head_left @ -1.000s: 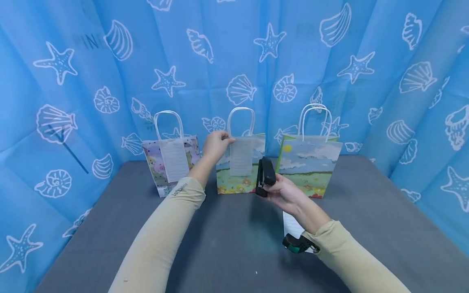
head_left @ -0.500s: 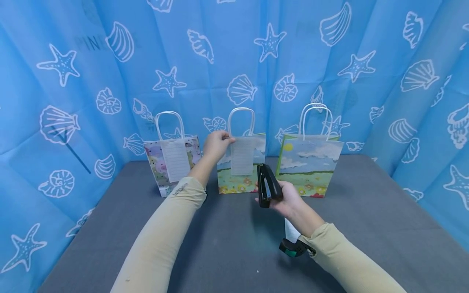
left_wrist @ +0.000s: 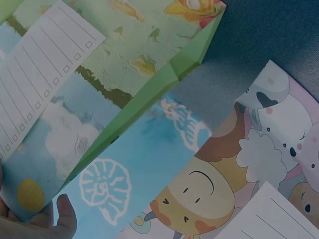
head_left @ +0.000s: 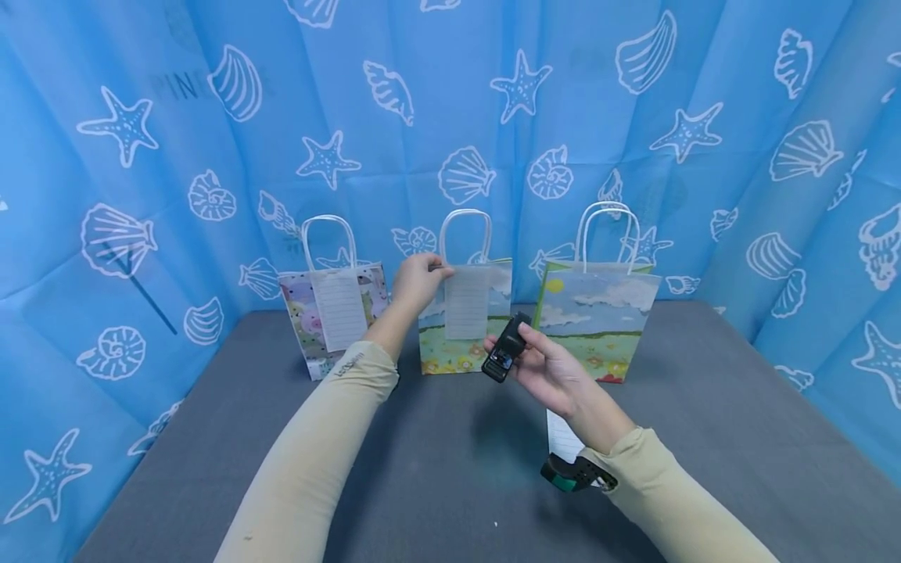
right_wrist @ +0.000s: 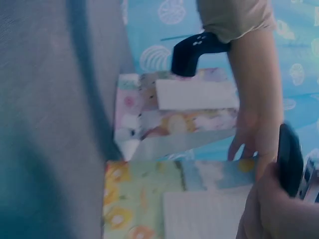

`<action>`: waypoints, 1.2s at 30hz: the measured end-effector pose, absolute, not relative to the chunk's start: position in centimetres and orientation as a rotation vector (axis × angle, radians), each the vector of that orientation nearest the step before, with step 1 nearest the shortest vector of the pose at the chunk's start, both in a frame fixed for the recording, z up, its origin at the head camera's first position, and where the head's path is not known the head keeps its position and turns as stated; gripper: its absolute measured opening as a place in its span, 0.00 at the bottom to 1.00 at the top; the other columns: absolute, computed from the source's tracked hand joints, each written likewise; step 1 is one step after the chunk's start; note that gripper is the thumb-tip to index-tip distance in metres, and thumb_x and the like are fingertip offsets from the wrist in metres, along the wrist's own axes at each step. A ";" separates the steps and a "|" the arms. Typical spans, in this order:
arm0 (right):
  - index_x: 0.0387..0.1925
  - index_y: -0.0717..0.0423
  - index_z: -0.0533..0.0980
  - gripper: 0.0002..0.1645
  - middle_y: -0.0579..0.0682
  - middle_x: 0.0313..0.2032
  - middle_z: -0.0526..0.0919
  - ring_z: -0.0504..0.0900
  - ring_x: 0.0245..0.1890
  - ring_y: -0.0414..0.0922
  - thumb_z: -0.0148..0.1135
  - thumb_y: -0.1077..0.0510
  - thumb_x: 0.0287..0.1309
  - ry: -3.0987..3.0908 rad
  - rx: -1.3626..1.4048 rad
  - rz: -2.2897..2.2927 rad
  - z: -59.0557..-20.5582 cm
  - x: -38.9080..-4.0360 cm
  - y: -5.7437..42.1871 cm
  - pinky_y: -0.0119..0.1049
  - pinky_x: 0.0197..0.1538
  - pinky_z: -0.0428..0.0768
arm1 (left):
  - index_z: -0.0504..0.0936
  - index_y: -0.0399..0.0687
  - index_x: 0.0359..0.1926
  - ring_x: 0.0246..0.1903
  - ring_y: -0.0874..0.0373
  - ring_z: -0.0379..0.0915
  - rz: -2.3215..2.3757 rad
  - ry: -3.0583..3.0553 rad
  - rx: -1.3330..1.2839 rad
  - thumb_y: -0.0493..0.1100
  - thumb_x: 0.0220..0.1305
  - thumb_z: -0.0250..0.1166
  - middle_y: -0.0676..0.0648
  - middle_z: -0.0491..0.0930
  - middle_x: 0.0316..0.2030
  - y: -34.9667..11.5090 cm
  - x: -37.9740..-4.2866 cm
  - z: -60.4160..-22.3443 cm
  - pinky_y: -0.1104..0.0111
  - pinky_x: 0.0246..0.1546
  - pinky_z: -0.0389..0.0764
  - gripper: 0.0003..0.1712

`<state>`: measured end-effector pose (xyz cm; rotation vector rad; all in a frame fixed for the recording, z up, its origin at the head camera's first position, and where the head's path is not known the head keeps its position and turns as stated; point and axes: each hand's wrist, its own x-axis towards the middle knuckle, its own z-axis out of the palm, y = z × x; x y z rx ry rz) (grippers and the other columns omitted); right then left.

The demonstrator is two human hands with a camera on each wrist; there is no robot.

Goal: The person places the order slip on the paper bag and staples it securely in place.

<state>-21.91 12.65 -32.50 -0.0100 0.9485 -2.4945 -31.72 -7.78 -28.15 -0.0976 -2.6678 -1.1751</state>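
Observation:
My left hand point(head_left: 417, 285) pinches a lined slip of paper point(head_left: 466, 313) at the top edge of the middle gift bag point(head_left: 450, 361). The slip hangs flat over the bag's front, below the white handle. In the left wrist view, the fingertips point(left_wrist: 66, 211) curl at the bag's rim beside its printed sun. My right hand point(head_left: 552, 379) grips a black stapler point(head_left: 504, 353), held in front of the middle bag's lower right side. Part of the stapler point(right_wrist: 290, 159) also shows in the right wrist view, at the right edge.
To the left stands a bag with cartoon animals point(head_left: 303, 320), a lined slip point(head_left: 338, 309) on its front. At the right is another landscape bag point(head_left: 591, 313). A further slip point(head_left: 563, 439) lies on the grey table point(head_left: 422, 485), partly hidden by my right wrist. A blue curtain point(head_left: 422, 94) hangs behind.
The stapler has turned in my right hand, dipping and showing its side before pointing up to the right now. My left hand keeps its pinch on the slip.

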 end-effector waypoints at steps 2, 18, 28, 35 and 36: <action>0.75 0.48 0.32 0.50 0.63 0.70 0.51 0.78 0.54 0.52 0.55 0.57 0.69 0.928 -0.004 -2.529 -32.0 -22.1 12.4 0.42 0.70 0.54 | 0.82 0.45 0.40 0.29 0.55 0.67 -1.175 -2.665 -0.090 0.50 0.69 0.61 0.47 0.80 0.36 -7.8 -31.8 -28.2 0.65 0.29 0.66 0.12; 0.71 0.56 0.52 0.42 0.53 0.55 0.70 0.73 0.55 0.46 0.58 0.72 0.61 2.021 -0.481 -2.236 -25.4 -27.8 10.8 0.44 0.64 0.67 | 0.83 0.47 0.40 0.27 0.56 0.66 -1.171 -2.680 -0.101 0.50 0.69 0.61 0.48 0.80 0.36 -8.0 -32.2 -28.1 0.65 0.28 0.66 0.12; 0.68 0.59 0.59 0.43 0.61 0.59 0.72 0.73 0.59 0.56 0.68 0.71 0.54 2.468 -0.794 -1.769 -24.8 -31.9 10.3 0.49 0.57 0.74 | 0.83 0.48 0.38 0.26 0.56 0.65 -1.144 -2.689 -0.155 0.49 0.69 0.62 0.49 0.80 0.34 -8.2 -32.3 -28.2 0.66 0.28 0.65 0.11; 0.70 0.59 0.57 0.44 0.62 0.60 0.73 0.71 0.61 0.56 0.69 0.68 0.55 2.519 -0.772 -1.643 -24.8 -33.3 10.1 0.51 0.59 0.71 | 0.77 0.45 0.29 0.24 0.56 0.62 -1.131 -2.688 -0.154 0.50 0.68 0.62 0.48 0.74 0.27 -8.0 -32.2 -28.2 0.65 0.26 0.64 0.15; 0.69 0.60 0.58 0.44 0.62 0.60 0.73 0.71 0.61 0.56 0.69 0.67 0.55 2.532 -0.777 -1.618 -24.8 -33.4 9.9 0.51 0.60 0.71 | 0.76 0.45 0.28 0.24 0.56 0.62 -1.133 -2.684 -0.149 0.50 0.68 0.62 0.48 0.74 0.27 -8.0 -32.2 -28.2 0.65 0.26 0.64 0.15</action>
